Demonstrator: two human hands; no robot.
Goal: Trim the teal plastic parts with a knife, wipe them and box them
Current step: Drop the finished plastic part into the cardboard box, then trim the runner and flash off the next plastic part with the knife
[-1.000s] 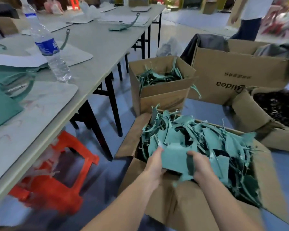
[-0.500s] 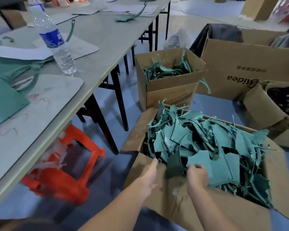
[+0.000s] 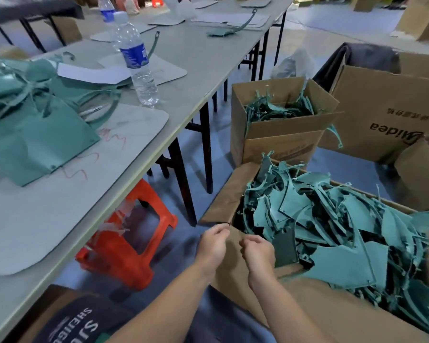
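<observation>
Teal plastic parts (image 3: 332, 219) lie heaped in an open cardboard box (image 3: 295, 293) on the floor, just right of and beyond the right hand (image 3: 258, 252). Both hands hover side by side at the box's near left corner, fingers curled inward; nothing shows in either. The left hand (image 3: 212, 243) is just beside the corner flap. Beyond the hands stands a smaller box (image 3: 280, 142) with more teal pieces. Left of the left hand runs the tabletop (image 3: 191, 78), bearing flat teal sheets (image 3: 42, 134) and a water bottle (image 3: 136, 60); an orange stool (image 3: 124, 248) sits beneath it.
</observation>
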